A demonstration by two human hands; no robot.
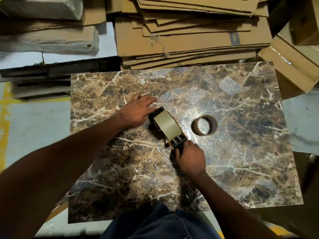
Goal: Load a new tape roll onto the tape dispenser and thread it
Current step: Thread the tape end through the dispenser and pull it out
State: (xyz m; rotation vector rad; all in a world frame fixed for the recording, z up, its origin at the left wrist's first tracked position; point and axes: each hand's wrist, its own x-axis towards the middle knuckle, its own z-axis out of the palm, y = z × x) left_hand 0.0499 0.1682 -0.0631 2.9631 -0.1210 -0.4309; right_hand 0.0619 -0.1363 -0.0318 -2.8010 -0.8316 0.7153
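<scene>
A black tape dispenser (177, 143) lies on the marble-patterned board (241, 152), near its middle. A full beige tape roll (167, 125) sits mounted on the dispenser. My left hand (138, 112) rests on the dispenser's far black end, fingers stretched over the board. My right hand (190, 159) grips the near end of the dispenser by the rollers, fingers closed around it. An empty brown cardboard tape core (204, 125) lies flat on the board to the right of the dispenser, apart from both hands.
Stacks of flattened cardboard boxes (189, 31) lie beyond the board's far edge. Wrapped bundles (48, 38) are stacked at the far left. An assembled box (293, 66) stands at the far right. Grey floor surrounds the board.
</scene>
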